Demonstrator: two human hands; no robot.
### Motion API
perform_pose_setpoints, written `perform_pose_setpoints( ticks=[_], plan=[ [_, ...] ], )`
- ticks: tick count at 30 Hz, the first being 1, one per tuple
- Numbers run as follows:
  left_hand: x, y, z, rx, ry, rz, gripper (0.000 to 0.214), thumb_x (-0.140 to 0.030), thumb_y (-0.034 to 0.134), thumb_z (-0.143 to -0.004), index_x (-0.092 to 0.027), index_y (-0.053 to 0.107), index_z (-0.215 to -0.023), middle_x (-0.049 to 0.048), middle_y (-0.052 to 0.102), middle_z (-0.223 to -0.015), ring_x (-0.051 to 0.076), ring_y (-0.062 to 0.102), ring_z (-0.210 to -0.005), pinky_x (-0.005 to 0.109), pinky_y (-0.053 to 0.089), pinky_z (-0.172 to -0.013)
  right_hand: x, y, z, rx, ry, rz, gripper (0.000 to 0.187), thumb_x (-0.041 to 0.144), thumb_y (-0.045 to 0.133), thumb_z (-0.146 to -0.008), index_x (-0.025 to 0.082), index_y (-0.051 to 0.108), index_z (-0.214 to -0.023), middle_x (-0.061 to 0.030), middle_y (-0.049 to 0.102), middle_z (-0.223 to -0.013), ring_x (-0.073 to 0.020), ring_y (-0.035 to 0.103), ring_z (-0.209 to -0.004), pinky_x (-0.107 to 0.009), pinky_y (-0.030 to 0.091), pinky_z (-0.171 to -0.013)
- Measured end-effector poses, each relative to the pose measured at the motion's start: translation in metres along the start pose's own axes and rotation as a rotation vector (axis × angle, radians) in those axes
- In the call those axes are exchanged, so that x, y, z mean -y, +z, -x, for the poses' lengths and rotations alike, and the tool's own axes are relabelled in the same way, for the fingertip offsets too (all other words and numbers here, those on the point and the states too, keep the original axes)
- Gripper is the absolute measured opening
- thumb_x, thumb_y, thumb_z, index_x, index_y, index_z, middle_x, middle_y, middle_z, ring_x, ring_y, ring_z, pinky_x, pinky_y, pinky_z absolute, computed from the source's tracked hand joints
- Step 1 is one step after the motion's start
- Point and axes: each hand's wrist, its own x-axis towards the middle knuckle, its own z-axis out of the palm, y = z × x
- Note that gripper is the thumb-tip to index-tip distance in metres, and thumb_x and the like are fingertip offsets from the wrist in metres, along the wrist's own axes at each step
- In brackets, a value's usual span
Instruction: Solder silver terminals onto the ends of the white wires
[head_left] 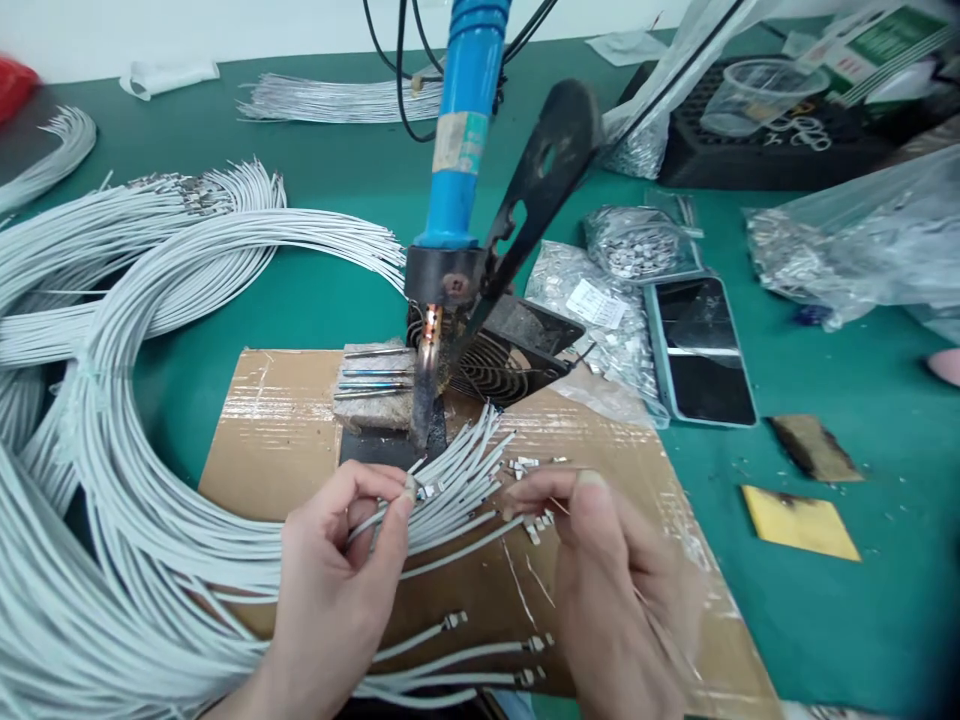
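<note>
From the white wire bundle on the desk, one wire is pinched near its end by the closed fingers of the left hand, just below the mounted soldering iron. A small metal terminal is pinched in the right hand, near that end. Fitting terminal to wire seems to be in hand, and close alignment is called for next.

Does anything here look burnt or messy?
Yes. Right of the cardboard, a brown scrap has blackened, charred patches, and the yellow pad beside it is darkened along its top edge. Small metal terminals lie scattered loose near the right hand.
</note>
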Motion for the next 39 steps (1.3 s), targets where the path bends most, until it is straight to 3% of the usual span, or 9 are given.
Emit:
perform_pose_setpoints(
  ticks=[2, 6, 13, 18, 21, 25, 29, 33, 39],
  plan=[
    [0.003, -0.002, 0.009, 0.022, 0.008, -0.027, 0.011, -0.018, 0.072, -0.092, -0.022, 0.073, -0.082, 0.0012, 0.078, -0.091, 0.01, 0.076, -0.075, 0.012, 0.057, -0.066, 0.0, -0.004, 0.004, 0.118, -0.002, 0.004, 0.034, 0.038, 0.061, -0.106, 0.023, 0.073, -0.078, 0.0021, 0.07, -0.072, -0.0135, 0.064, -0.068, -0.022, 0.049, -0.063],
    [0.008, -0.003, 0.029, 0.089, 0.083, -0.141, 0.008, -0.019, 0.07, -0.094, -0.023, 0.072, -0.087, 0.0004, 0.08, -0.092, 0.007, 0.07, -0.056, 0.011, 0.051, -0.048, -0.002, 0.001, 0.013, 0.315, -0.065, -0.051, 0.025, 0.026, 0.067, -0.1, 0.022, 0.066, -0.076, 0.0033, 0.064, -0.07, -0.0122, 0.058, -0.064, -0.022, 0.045, -0.059],
    [0.016, -0.006, 0.054, -0.016, 0.27, -0.325, 0.006, -0.018, 0.07, -0.092, -0.024, 0.073, -0.092, 0.0051, 0.083, -0.098, 0.019, 0.082, -0.084, 0.015, 0.058, -0.052, -0.012, 0.004, 0.027, 0.379, -0.028, -0.254, 0.025, 0.027, 0.065, -0.104, 0.022, 0.065, -0.079, 0.0037, 0.059, -0.073, -0.0116, 0.052, -0.065, -0.024, 0.042, -0.062],
    [0.018, -0.007, 0.063, -0.036, 0.348, -0.344, 0.013, -0.014, 0.068, -0.093, -0.026, 0.071, -0.096, 0.0024, 0.082, -0.099, 0.015, 0.082, -0.076, 0.011, 0.051, -0.043, -0.012, 0.001, 0.035, 0.396, 0.042, -0.326, 0.028, 0.032, 0.066, -0.103, 0.021, 0.065, -0.077, 0.0029, 0.058, -0.073, -0.0122, 0.051, -0.066, -0.025, 0.042, -0.063],
    [0.018, -0.009, 0.065, -0.023, 0.322, -0.335, 0.008, -0.017, 0.069, -0.094, -0.024, 0.071, -0.094, 0.0042, 0.082, -0.099, 0.014, 0.081, -0.07, 0.012, 0.048, -0.038, -0.012, 0.0, 0.038, 0.394, 0.047, -0.348, 0.028, 0.032, 0.066, -0.103, 0.021, 0.065, -0.078, 0.0031, 0.057, -0.072, -0.0116, 0.048, -0.063, -0.025, 0.041, -0.061],
    [0.016, -0.013, 0.067, -0.005, 0.273, -0.33, 0.002, -0.024, 0.075, -0.092, -0.022, 0.074, -0.092, 0.0068, 0.083, -0.093, 0.018, 0.081, -0.069, 0.015, 0.057, -0.046, -0.011, -0.001, 0.04, 0.377, 0.004, -0.374, 0.025, 0.029, 0.068, -0.103, 0.021, 0.066, -0.079, 0.0036, 0.057, -0.072, -0.0114, 0.047, -0.063, -0.024, 0.04, -0.06],
    [0.016, -0.016, 0.069, 0.011, 0.256, -0.351, 0.006, -0.028, 0.076, -0.092, -0.023, 0.074, -0.093, 0.0028, 0.08, -0.075, 0.018, 0.079, -0.063, 0.016, 0.059, -0.049, -0.01, -0.002, 0.042, 0.351, -0.028, -0.397, 0.024, 0.027, 0.068, -0.103, 0.022, 0.067, -0.08, 0.0037, 0.057, -0.073, -0.0111, 0.047, -0.064, -0.023, 0.04, -0.059],
    [0.019, -0.015, 0.074, -0.009, 0.227, -0.33, 0.007, -0.029, 0.076, -0.092, -0.023, 0.074, -0.093, 0.0018, 0.08, -0.077, 0.014, 0.075, -0.057, 0.015, 0.055, -0.046, -0.01, -0.002, 0.044, 0.347, -0.033, -0.41, 0.023, 0.026, 0.068, -0.102, 0.022, 0.068, -0.079, 0.0036, 0.058, -0.073, -0.0112, 0.047, -0.064, -0.023, 0.039, -0.058],
    [0.009, -0.008, 0.076, -0.038, 0.029, -0.21, 0.01, -0.032, 0.077, -0.089, -0.023, 0.072, -0.089, -0.0007, 0.079, -0.073, 0.012, 0.074, -0.06, 0.013, 0.053, -0.05, -0.01, -0.002, 0.045, 0.341, -0.013, -0.408, 0.025, 0.026, 0.068, -0.101, 0.021, 0.067, -0.077, 0.0028, 0.059, -0.073, -0.0119, 0.048, -0.064, -0.024, 0.039, -0.057]
  ],
)
